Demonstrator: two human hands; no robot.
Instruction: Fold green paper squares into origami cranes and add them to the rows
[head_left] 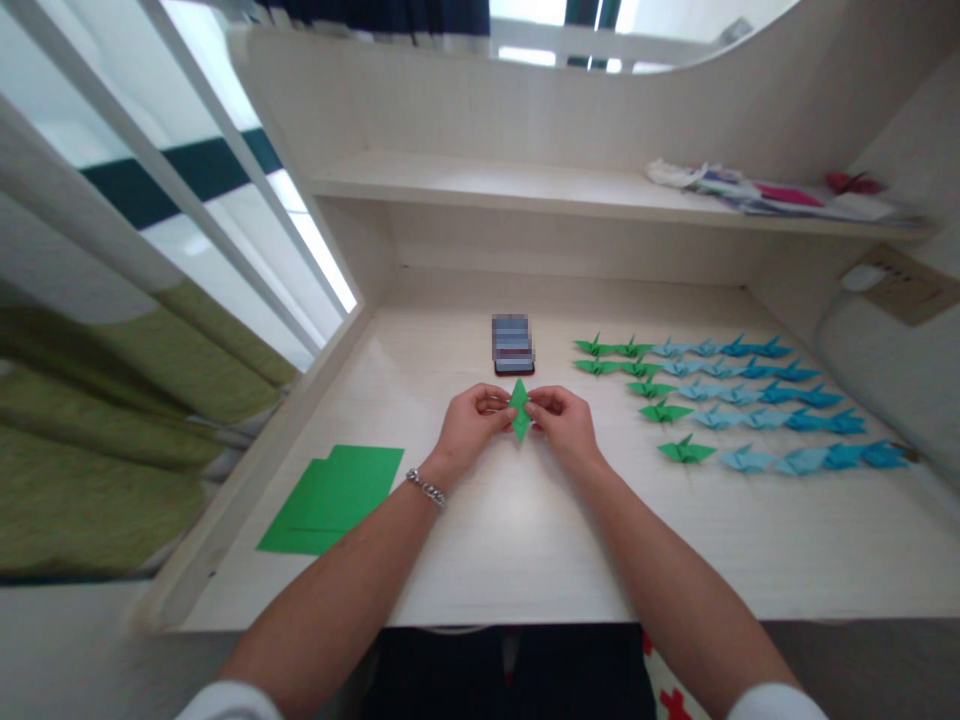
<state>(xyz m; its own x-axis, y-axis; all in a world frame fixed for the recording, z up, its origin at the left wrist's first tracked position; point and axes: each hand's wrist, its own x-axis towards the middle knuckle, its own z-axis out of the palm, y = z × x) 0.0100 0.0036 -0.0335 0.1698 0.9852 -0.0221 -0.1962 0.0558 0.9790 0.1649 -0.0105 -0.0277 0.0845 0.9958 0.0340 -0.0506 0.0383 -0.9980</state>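
Observation:
Between my two hands is a folded piece of green origami paper [520, 408], diamond-shaped, with its long points toward and away from me. My left hand [474, 420] pinches its left side, and a chain bracelet [425, 487] circles that wrist. The right side of the paper is pinched by my right hand [562, 420]. Just beyond the hands lies a phone [513, 345], its screen blurred. Green paper sheets [341, 497] lie overlapping to the left of my left forearm.
Rows of folded paper cranes [705, 368], green through light blue to blue, line the right side of the desk [510, 560]. Papers [787, 195] rest on the shelf [480, 180] above. A cord [821, 320] runs down the right wall. A curtain [97, 430] hangs at left.

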